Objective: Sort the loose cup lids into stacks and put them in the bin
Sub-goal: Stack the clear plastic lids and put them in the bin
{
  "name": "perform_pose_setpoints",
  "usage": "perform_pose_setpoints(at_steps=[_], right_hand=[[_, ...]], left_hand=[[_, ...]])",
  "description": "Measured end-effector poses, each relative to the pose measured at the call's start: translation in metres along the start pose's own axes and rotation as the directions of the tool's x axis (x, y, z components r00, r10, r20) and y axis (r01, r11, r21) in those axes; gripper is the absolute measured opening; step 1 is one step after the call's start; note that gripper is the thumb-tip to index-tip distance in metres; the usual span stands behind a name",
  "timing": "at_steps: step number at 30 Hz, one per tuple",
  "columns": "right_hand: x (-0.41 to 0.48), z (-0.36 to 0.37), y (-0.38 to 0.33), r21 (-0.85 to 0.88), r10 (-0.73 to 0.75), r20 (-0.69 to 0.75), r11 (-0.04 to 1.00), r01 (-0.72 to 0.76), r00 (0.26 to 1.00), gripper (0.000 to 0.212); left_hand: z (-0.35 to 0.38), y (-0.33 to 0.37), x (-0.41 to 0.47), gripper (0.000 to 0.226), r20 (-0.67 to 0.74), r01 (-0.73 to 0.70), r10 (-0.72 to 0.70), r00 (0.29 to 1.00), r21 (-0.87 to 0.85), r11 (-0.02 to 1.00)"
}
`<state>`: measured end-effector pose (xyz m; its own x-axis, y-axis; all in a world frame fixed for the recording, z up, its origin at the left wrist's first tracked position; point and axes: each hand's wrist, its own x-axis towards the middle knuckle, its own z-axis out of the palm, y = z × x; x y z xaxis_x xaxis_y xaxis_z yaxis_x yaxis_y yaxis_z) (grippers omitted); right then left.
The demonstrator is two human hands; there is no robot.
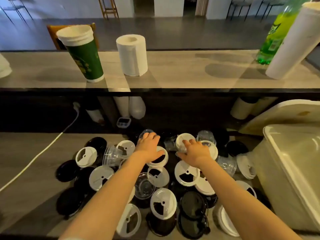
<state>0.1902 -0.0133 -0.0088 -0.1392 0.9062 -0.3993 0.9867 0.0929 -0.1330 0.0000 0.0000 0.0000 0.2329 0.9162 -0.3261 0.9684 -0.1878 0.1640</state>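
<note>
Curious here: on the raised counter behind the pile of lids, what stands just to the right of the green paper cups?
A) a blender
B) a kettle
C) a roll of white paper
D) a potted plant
C: a white paper roll stands upright on the counter, just to the right of the stack of green cups.

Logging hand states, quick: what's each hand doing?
Left hand: on a clear plastic dome lid; grip unclear.
Right hand: open, touching a white round plastic lid.
</note>
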Motion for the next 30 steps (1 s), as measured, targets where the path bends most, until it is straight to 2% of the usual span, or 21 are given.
perform_pose_setpoints(at_steps=[3,6,9,13,15,17,18,20,24,27,30], right_hand=[[0.009,0.001,0.002,-0.057,-0.002,0.086,0.998,0.006,0.996,0.067],[0.015,0.004,0.003,-0.041,-0.018,0.08,0.999,0.022,0.997,0.067],[0.015,0.004,0.008,0.009,-0.039,-0.016,0.999,0.039,0.999,0.072],[0.009,-0.001,0.017,0.253,-0.065,-0.21,0.96,0.119,0.976,0.08],[0.002,-0.008,0.022,0.35,-0.103,-0.323,0.91,0.22,0.941,0.083],[-0.007,-0.015,0.026,0.416,-0.124,-0.411,0.856,0.307,0.903,0.086],[-0.011,-0.017,0.027,0.433,-0.131,-0.442,0.835,0.339,0.887,0.087],[-0.017,-0.02,0.03,0.416,-0.158,-0.492,0.821,0.391,0.856,0.089],[-0.027,-0.019,0.038,0.356,-0.229,-0.525,0.816,0.455,0.82,0.088],[-0.034,-0.014,0.049,0.428,-0.248,-0.506,0.759,0.49,0.827,0.078],[-0.032,-0.011,0.066,0.512,-0.109,-0.526,0.752,0.416,0.844,0.058]], left_hand=[[0.0,-0.001,0.011,0.066,0.003,-0.024,0.024,1.0,0.008,1.0],[0.003,0.001,0.021,0.059,-0.05,-0.046,0.048,0.998,0.032,0.998],[0.005,0.004,0.027,0.053,-0.152,-0.074,0.075,0.985,0.013,0.997],[0.004,0.018,0.034,0.046,-0.188,-0.101,0.052,0.981,-0.26,0.96],[-0.003,0.033,0.035,0.043,-0.125,-0.042,-0.033,0.992,-0.55,0.834],[-0.013,0.05,0.03,0.038,0.032,0.055,-0.049,0.998,-0.804,0.592],[-0.016,0.057,0.027,0.036,0.106,0.101,-0.019,0.994,-0.861,0.498],[-0.018,0.066,0.023,0.031,0.196,0.164,0.041,0.98,-0.903,0.397],[-0.009,0.075,0.024,0.022,0.261,0.252,0.051,0.964,-0.957,0.145],[0.001,0.076,0.023,0.027,0.294,0.29,0.031,0.955,-0.952,0.096],[0.007,0.068,0.022,0.042,0.27,0.271,-0.019,0.963,-0.959,0.081]])
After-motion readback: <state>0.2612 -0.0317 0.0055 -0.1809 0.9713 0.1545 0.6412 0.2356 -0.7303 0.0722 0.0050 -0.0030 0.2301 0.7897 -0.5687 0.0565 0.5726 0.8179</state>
